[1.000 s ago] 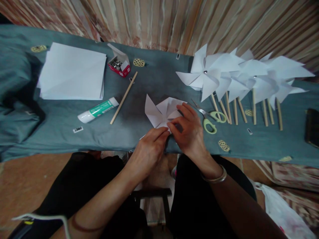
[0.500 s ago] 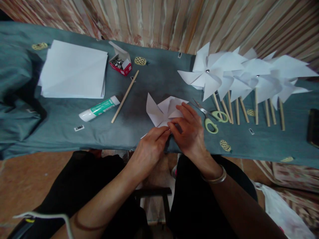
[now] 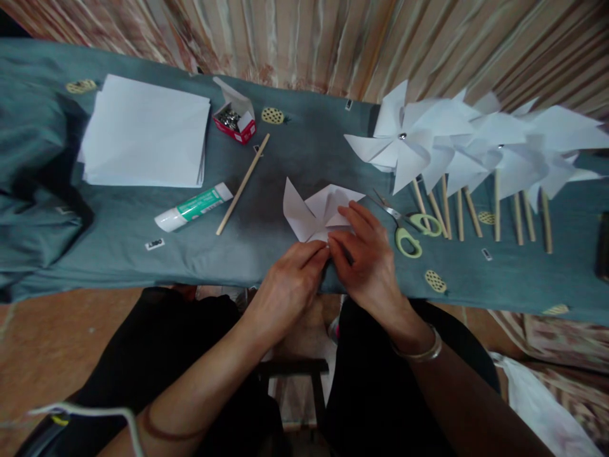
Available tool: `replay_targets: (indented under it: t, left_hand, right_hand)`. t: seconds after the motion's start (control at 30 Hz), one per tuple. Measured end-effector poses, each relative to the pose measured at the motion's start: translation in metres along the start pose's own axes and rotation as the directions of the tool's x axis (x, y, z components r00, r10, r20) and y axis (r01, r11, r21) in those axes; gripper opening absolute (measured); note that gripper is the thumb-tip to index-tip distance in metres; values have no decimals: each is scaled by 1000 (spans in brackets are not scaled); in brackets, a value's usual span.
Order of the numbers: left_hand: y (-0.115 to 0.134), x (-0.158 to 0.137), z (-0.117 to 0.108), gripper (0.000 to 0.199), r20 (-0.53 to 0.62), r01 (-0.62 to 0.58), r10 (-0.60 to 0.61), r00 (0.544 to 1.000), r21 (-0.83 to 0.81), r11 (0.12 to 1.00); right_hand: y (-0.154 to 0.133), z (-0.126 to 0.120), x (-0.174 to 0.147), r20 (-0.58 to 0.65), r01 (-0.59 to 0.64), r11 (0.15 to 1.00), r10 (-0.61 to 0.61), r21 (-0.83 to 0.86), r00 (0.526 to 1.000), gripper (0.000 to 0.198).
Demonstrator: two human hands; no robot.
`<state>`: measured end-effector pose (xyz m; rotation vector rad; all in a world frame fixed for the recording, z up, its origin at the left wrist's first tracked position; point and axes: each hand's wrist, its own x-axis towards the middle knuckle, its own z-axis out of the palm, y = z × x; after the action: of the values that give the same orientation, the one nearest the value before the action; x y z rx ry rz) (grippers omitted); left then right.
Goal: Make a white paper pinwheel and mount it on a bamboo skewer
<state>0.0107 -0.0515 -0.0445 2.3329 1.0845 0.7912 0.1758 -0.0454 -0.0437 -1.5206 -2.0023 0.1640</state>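
Observation:
A white paper pinwheel (image 3: 309,212) with folded blades lies near the table's front edge, without a stick on it. My left hand (image 3: 295,276) pinches its near edge between thumb and forefinger. Close beside it, my right hand (image 3: 364,254) has thumb and forefinger closed on the same near part of the paper, while its other fingers rest over the right blade. The fingertips of both hands almost meet and hide that bit of paper. Scissors with green handles (image 3: 408,243) lie just right of my right hand. A wooden stick (image 3: 243,184) lies to the left of the pinwheel.
A glue stick (image 3: 193,207) lies beside a stack of white paper (image 3: 147,133) at the left. Behind it stands an open red box of metal pins (image 3: 236,120). Several finished pinwheels on sticks (image 3: 404,139) overlap at the back right. A curtain (image 3: 304,44) hangs behind the table.
Both hands keep their pinch on the pinwheel's near edge, with only slight finger movement. The whole view has shifted a little, so everything on the table appears slightly further right.

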Motion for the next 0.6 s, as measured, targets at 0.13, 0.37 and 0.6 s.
replay_targets:
  t: [0.13,0.37,0.6]
  left_hand:
    - [3,1,-2,26,25,8,-8,1000,14,1000]
    - [3,4,0,28,27,-15,14,1000,28,1000]
    - [0,5,2,26,5,-46,46,999,40,998]
  right_hand:
    - [-1,-2,-2,-6,68,995,-69,-72,998,20]
    - [-2,-5,-4,27,104,985,-102,-136,994,24]
    - [-1,-7,-7,76,53,997,-48,-64,996,27]
